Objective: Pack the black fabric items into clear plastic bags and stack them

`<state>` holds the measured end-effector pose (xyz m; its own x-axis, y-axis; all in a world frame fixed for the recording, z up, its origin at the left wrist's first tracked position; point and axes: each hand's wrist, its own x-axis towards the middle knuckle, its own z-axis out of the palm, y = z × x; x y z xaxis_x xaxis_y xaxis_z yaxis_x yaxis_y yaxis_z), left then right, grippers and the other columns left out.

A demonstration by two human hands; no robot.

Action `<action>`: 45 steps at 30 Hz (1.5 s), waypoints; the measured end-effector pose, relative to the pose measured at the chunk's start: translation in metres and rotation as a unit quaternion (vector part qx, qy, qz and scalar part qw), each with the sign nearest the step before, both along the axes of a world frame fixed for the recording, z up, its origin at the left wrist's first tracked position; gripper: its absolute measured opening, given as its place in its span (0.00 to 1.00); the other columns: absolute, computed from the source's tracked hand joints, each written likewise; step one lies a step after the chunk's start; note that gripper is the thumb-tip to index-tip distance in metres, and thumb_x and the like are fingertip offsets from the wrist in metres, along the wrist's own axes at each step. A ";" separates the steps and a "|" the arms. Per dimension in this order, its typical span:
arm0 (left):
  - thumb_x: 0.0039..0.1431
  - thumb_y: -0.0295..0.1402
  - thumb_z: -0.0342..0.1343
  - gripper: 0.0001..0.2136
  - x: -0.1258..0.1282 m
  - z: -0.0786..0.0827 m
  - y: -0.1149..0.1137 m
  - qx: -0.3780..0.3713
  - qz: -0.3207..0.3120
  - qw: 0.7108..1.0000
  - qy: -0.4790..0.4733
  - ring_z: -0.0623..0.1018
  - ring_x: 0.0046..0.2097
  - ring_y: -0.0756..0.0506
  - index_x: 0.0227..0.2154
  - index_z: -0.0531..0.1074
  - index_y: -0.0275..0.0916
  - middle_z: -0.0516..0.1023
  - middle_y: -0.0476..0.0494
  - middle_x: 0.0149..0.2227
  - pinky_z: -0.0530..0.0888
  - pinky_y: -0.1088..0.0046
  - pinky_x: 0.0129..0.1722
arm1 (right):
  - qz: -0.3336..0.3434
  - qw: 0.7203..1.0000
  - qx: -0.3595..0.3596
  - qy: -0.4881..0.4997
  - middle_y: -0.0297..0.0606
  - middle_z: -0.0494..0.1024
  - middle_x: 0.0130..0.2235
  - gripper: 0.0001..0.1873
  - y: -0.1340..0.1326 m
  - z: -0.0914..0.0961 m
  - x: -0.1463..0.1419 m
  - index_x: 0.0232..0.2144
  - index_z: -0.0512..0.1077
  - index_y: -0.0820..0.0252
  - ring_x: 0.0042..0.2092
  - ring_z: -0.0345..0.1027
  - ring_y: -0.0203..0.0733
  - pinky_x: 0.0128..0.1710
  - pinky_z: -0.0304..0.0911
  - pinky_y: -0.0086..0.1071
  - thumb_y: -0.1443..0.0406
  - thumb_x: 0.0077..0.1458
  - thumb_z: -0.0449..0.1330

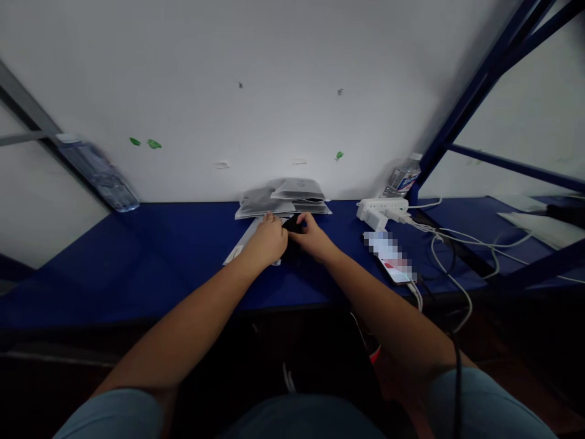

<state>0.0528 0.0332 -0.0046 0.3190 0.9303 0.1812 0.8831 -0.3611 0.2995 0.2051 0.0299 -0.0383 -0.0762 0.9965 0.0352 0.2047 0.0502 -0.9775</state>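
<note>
On the blue desk, a frosted plastic bag (244,242) lies slanted under my left hand (270,239). That hand's fingers are bent over the bag's upper part, close to a soft black item (293,224). My right hand (314,239) pinches the black item between thumb and fingers, just to the right of the bag. The item looks like folded dark cloth, but its kind is not clear, and the hands cover part of it. Right behind my hands, a stack of frosted bags (282,200) lies against the wall.
A phone (390,259) with a cable plugged in lies to the right. Behind it sit a white power strip (384,208) and a plastic bottle (404,177). Loose white cables (448,268) run rightwards past a blue metal frame (461,116). Another bottle (98,171) leans at the left.
</note>
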 end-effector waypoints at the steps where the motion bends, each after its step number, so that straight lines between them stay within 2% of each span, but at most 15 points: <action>1: 0.68 0.26 0.42 0.24 0.000 0.001 0.000 -0.001 0.001 1.000 0.005 0.59 0.73 0.36 0.62 0.66 0.19 0.63 0.19 0.68 0.59 0.61 0.72 | 0.043 0.999 -0.016 0.004 0.28 0.72 0.30 0.20 -0.003 0.003 0.001 0.43 0.67 0.53 0.30 0.65 0.36 0.30 0.64 0.28 0.56 0.51 0.67; 4: 0.68 0.27 0.42 0.24 0.000 0.003 -0.002 0.002 0.006 1.000 0.020 0.59 0.73 0.39 0.63 0.65 0.19 0.63 0.21 0.69 0.58 0.66 0.72 | 0.130 0.989 -0.070 0.029 0.32 0.77 0.35 0.12 -0.008 0.007 0.000 0.40 0.72 0.56 0.33 0.68 0.36 0.30 0.63 0.27 0.62 0.52 0.64; 8: 0.67 0.27 0.43 0.25 0.004 0.002 -0.005 0.009 0.006 1.000 0.024 0.60 0.73 0.37 0.63 0.66 0.20 0.63 0.21 0.69 0.59 0.63 0.71 | 0.157 0.984 -0.068 0.056 0.35 0.79 0.34 0.13 -0.005 0.002 -0.012 0.39 0.74 0.59 0.32 0.69 0.36 0.34 0.66 0.30 0.70 0.48 0.61; 13: 0.67 0.28 0.44 0.25 0.005 0.001 -0.004 0.011 -0.006 1.000 0.021 0.60 0.73 0.35 0.63 0.67 0.24 0.64 0.23 0.69 0.60 0.58 0.71 | 0.114 0.993 0.030 0.014 0.34 0.81 0.39 0.22 0.000 -0.001 -0.017 0.46 0.71 0.55 0.39 0.73 0.39 0.45 0.72 0.34 0.73 0.47 0.63; 15: 0.66 0.29 0.45 0.24 0.003 0.000 -0.001 0.002 -0.014 1.000 0.025 0.62 0.72 0.35 0.62 0.69 0.26 0.67 0.25 0.68 0.61 0.58 0.71 | 0.080 0.997 0.004 0.006 0.30 0.78 0.35 0.24 -0.001 0.001 -0.015 0.48 0.68 0.53 0.33 0.72 0.38 0.40 0.74 0.35 0.71 0.48 0.64; 18: 0.64 0.31 0.49 0.24 -0.001 0.000 0.003 -0.005 -0.022 0.999 0.028 0.65 0.71 0.36 0.61 0.70 0.31 0.70 0.29 0.66 0.63 0.59 0.70 | 0.059 0.995 -0.069 0.041 0.25 0.74 0.29 0.19 -0.006 0.006 -0.010 0.44 0.68 0.53 0.27 0.70 0.34 0.32 0.73 0.31 0.71 0.48 0.64; 23: 0.64 0.26 0.48 0.24 -0.003 0.001 0.005 -0.002 -0.027 0.999 0.025 0.65 0.71 0.34 0.61 0.71 0.28 0.69 0.26 0.66 0.64 0.59 0.69 | 0.159 0.966 -0.168 0.112 0.34 0.81 0.33 0.12 -0.014 0.015 -0.009 0.35 0.76 0.61 0.34 0.78 0.37 0.39 0.75 0.30 0.74 0.45 0.64; 26: 0.65 0.25 0.44 0.23 -0.001 0.004 0.003 0.004 -0.030 0.999 0.029 0.64 0.71 0.36 0.59 0.72 0.26 0.70 0.25 0.65 0.61 0.61 0.70 | 0.149 0.964 -0.157 0.152 0.35 0.82 0.33 0.11 -0.012 0.014 -0.012 0.33 0.77 0.62 0.36 0.78 0.37 0.43 0.74 0.30 0.75 0.43 0.64; 29: 0.67 0.26 0.42 0.25 0.003 0.005 0.001 0.006 -0.021 0.998 0.055 0.62 0.72 0.35 0.62 0.67 0.20 0.67 0.21 0.66 0.61 0.60 0.70 | 0.127 0.973 -0.115 0.157 0.35 0.83 0.33 0.09 -0.010 0.008 -0.016 0.31 0.78 0.61 0.37 0.77 0.38 0.45 0.74 0.32 0.74 0.44 0.66; 31: 0.67 0.26 0.42 0.26 0.007 0.005 -0.001 0.004 -0.012 0.998 0.065 0.60 0.73 0.34 0.64 0.64 0.19 0.65 0.20 0.68 0.61 0.60 0.70 | 0.140 0.975 -0.107 0.135 0.35 0.83 0.33 0.12 -0.010 0.006 -0.018 0.32 0.79 0.61 0.37 0.77 0.40 0.44 0.75 0.33 0.74 0.42 0.67; 34: 0.67 0.27 0.44 0.26 0.012 0.003 -0.004 -0.006 0.000 0.998 0.068 0.60 0.73 0.34 0.65 0.64 0.22 0.63 0.21 0.69 0.61 0.58 0.70 | 0.172 0.970 -0.122 0.122 0.36 0.84 0.38 0.23 -0.012 0.006 -0.021 0.41 0.79 0.57 0.40 0.77 0.43 0.40 0.76 0.34 0.76 0.40 0.69; 36: 0.67 0.27 0.45 0.26 0.012 0.002 -0.005 -0.024 0.006 0.997 0.075 0.60 0.73 0.34 0.65 0.64 0.21 0.61 0.21 0.70 0.59 0.57 0.71 | 0.178 0.968 -0.124 0.129 0.36 0.84 0.40 0.26 -0.011 0.006 -0.021 0.46 0.78 0.54 0.40 0.77 0.43 0.37 0.76 0.34 0.75 0.42 0.68; 39: 0.65 0.28 0.47 0.24 0.007 0.001 -0.006 -0.038 0.000 0.996 0.083 0.64 0.71 0.33 0.61 0.70 0.23 0.66 0.22 0.68 0.62 0.58 0.69 | 0.138 0.977 -0.120 0.109 0.35 0.82 0.34 0.17 -0.003 0.002 -0.017 0.41 0.77 0.56 0.34 0.76 0.40 0.32 0.75 0.32 0.74 0.47 0.63; 42: 0.63 0.31 0.48 0.22 0.001 0.004 -0.003 -0.018 -0.013 0.994 0.102 0.73 0.64 0.32 0.57 0.74 0.30 0.76 0.26 0.60 0.70 0.58 0.62 | 0.027 0.989 -0.120 0.086 0.32 0.76 0.26 0.11 0.007 -0.002 -0.013 0.34 0.73 0.57 0.28 0.73 0.37 0.31 0.73 0.30 0.75 0.50 0.59; 45: 0.61 0.33 0.51 0.22 0.005 0.011 0.007 -0.015 -0.008 0.990 0.138 0.79 0.57 0.32 0.56 0.76 0.31 0.79 0.27 0.56 0.75 0.60 0.55 | -0.006 0.986 -0.130 0.107 0.33 0.78 0.27 0.10 0.010 0.000 -0.010 0.32 0.73 0.58 0.28 0.73 0.37 0.35 0.75 0.33 0.76 0.49 0.58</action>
<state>0.0575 0.0403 0.0066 0.3675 0.9282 0.0577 0.9270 -0.3706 0.0577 0.1953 0.0394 -0.0384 -0.0824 0.9748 -0.2072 -0.0079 -0.2086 -0.9780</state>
